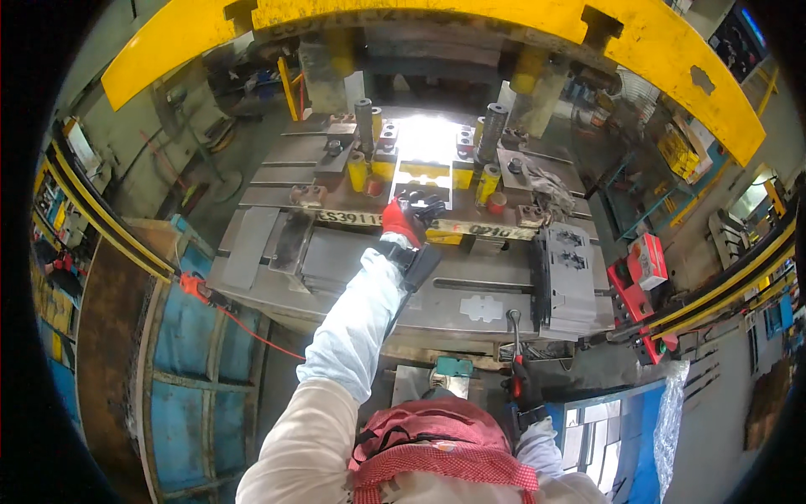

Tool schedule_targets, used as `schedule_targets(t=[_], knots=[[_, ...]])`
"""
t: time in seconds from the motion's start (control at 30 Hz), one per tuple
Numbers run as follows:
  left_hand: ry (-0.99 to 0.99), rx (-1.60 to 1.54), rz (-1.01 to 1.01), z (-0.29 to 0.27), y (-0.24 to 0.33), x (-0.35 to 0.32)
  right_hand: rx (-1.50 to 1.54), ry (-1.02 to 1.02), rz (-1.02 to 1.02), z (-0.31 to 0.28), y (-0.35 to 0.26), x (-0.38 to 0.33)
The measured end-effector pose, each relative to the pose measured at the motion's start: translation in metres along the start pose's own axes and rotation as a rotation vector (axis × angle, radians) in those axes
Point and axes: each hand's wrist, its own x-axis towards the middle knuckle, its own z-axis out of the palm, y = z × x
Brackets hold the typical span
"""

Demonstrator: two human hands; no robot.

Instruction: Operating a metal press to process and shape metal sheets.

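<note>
Left hand (409,220) in a red and black glove, stretched way forward over the press bed, fingers curled down onto a dark flat sheet-metal blank (422,204) sitting at the front edge of the die (426,172); looks clamped on it, though hard to swear by with the glare. Just past the grip, a bright lit patch of die with yellow blocks, and either side of it the tall dark guide posts (363,119). Right under the grip, the front rail of the die with stamped markings, then the grey press table (353,269) closer in. Off to the right of that hand, a stack of punched grey plates (568,273), and nearer the body a single flat cut-out piece (481,308) lying on the table. Right hand (519,388) down low by the body, gloved too, closed around the red grip of a thin metal rod (513,332) poking up toward the table edge. Big yellow press frame (437,21) arching over the lot, blue bin (189,370) well off to the left.
</note>
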Motion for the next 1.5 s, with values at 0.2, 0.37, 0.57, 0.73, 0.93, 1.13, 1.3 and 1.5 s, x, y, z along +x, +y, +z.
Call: schedule_targets(t=[0.2, 0.37, 0.57, 0.73, 0.93, 1.13, 1.3, 1.5], knots=[[-0.192, 0.209, 0.149, -0.013, -0.003, -0.003, 0.136, -0.030, 0.001, 0.003, -0.004, -0.004], [-0.149, 0.067, -0.064, 0.001, 0.002, -0.008, 0.033, -0.003, -0.096, -0.008, 0.019, 0.004], [-0.438, 0.953, 0.423, -0.047, 0.005, 0.020, 0.216, -0.031, 0.077, 0.017, -0.024, -0.014], [-0.355, 0.396, -0.006, -0.029, 0.001, 0.025, 0.209, 0.019, 0.082, 0.018, -0.042, -0.023], [-0.328, 0.814, 0.281, -0.055, -0.002, 0.036, 0.119, -0.127, -0.082, 0.004, -0.008, 0.000], [-0.046, 0.110, -0.016, -0.017, -0.005, 0.013, -0.079, -0.107, 0.140, 0.003, -0.027, -0.009], [-0.013, 0.056, 0.038, -0.012, -0.003, 0.008, -0.468, -0.046, -0.133, 0.014, -0.085, -0.021], [0.061, 0.144, 0.096, -0.016, 0.004, -0.003, -0.489, -0.373, -0.428, 0.116, -0.257, 0.059]])
